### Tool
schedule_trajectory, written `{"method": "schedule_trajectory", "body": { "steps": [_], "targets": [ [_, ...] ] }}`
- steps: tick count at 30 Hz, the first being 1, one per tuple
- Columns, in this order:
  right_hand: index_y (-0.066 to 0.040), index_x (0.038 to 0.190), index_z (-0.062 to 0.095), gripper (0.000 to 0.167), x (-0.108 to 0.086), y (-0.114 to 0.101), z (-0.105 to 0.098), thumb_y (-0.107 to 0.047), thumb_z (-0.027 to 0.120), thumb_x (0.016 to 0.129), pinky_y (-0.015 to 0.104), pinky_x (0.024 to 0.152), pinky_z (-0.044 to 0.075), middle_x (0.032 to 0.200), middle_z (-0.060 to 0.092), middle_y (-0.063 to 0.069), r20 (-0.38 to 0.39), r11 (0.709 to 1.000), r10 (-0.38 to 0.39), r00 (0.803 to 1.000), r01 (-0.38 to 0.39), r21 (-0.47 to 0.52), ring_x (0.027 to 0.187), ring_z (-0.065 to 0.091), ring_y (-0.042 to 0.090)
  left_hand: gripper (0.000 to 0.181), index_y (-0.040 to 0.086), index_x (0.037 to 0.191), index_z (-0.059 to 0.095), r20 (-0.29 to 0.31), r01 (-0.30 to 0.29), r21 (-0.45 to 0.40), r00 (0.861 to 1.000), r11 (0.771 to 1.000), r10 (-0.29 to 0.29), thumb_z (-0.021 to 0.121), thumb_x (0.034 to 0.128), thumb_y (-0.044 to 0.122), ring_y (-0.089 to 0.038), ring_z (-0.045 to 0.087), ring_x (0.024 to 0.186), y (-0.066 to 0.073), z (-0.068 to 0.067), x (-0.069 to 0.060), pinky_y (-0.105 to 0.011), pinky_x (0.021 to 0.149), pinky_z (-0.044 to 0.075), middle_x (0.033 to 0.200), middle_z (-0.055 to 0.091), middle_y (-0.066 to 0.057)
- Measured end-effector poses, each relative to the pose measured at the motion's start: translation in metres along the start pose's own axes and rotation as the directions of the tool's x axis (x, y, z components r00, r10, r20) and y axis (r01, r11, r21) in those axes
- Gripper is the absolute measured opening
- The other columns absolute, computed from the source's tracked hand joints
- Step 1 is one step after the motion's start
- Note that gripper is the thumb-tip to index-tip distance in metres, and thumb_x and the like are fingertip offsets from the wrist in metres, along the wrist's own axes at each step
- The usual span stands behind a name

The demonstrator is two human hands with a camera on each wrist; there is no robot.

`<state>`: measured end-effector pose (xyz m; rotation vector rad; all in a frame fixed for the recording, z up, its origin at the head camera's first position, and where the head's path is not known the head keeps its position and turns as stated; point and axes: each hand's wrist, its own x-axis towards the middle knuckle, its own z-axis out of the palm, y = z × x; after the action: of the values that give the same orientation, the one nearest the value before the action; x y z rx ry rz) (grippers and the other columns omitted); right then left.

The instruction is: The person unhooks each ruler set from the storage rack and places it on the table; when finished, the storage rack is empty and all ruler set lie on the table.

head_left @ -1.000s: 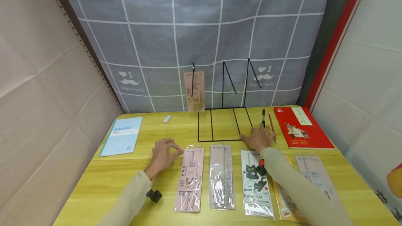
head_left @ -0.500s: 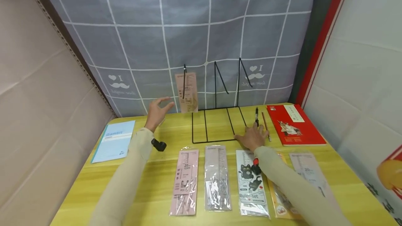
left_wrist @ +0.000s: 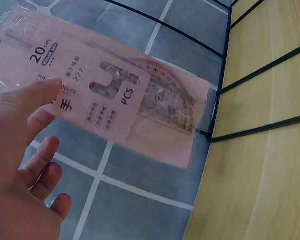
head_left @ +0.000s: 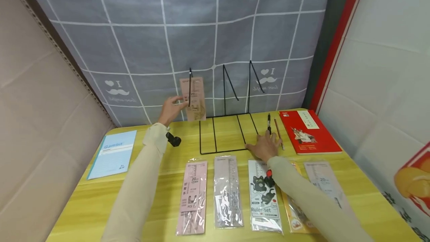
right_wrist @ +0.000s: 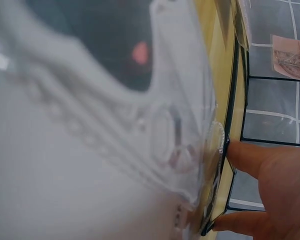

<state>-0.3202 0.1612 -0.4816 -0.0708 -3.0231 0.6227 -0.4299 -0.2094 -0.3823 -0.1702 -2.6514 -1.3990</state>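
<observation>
A pink ruler set in a clear packet (head_left: 198, 100) hangs on the left hook of the black wire rack (head_left: 224, 151). My left hand (head_left: 170, 109) pinches its left edge; in the left wrist view the thumb (left_wrist: 45, 92) lies across the front and the index finger goes behind. The other fingers hang loosely. At the rack's front right corner my right hand (head_left: 266, 146) rests with spread fingers, touching the frame and the table. Just below that hand lies a white cat-print ruler set (head_left: 263, 193), which fills much of the right wrist view, blurred.
A pink ruler set (head_left: 193, 197), a grey one (head_left: 228, 193), an orange packet (head_left: 295, 216) and a pale pink packet (head_left: 324, 180) lie along the front. A blue notebook (head_left: 112, 152) is left; a pen (head_left: 269, 122), pencil (head_left: 279, 133) and red notebook (head_left: 309, 132) are right.
My left hand has moved up from beside the front pink packet to the hanging ruler set and now pinches its edge. The right hand stays on the rack's corner. The head view has shifted slightly.
</observation>
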Motion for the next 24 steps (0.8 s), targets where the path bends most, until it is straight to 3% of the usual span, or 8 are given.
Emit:
{"method": "schedule_trajectory", "body": {
  "steps": [10,17,24],
  "targets": [
    [0.005,0.144,0.058,0.079,0.003,0.000,0.004,-0.054,0.070,0.093,0.077,0.111,0.015,0.158,0.034,0.037,-0.009,1.000,0.003,1.000,-0.003,0.002,0.146,0.023,0.061,0.056,-0.001,0.137,0.065,-0.020,-0.021,0.042,1.000,0.999,0.022,0.066,0.1018,0.043,-0.035,0.035,0.153,0.009,0.001,0.005,-0.054,0.123,0.034,0.160,0.047,-0.013],
    [0.005,0.144,0.057,0.079,0.001,-0.001,0.002,-0.054,0.069,0.094,0.078,0.112,0.014,0.159,0.031,0.038,0.006,1.000,0.005,1.000,-0.005,-0.006,0.146,0.022,0.061,0.055,-0.004,0.129,0.070,-0.054,-0.053,0.022,0.997,0.998,0.054,0.071,0.0986,0.042,-0.035,0.039,0.150,0.008,-0.002,-0.002,-0.054,0.125,0.031,0.156,0.052,-0.014],
    [0.006,0.143,0.058,0.077,-0.003,-0.004,-0.002,-0.053,0.068,0.095,0.079,0.111,0.015,0.157,0.033,0.038,0.018,1.000,-0.001,1.000,0.002,-0.011,0.144,0.024,0.062,0.055,-0.002,0.126,0.072,-0.052,-0.022,0.015,0.998,1.000,0.023,0.073,0.0968,0.045,-0.034,0.032,0.154,0.013,-0.003,-0.017,-0.056,0.127,0.024,0.157,0.049,-0.010]
  ]
}}
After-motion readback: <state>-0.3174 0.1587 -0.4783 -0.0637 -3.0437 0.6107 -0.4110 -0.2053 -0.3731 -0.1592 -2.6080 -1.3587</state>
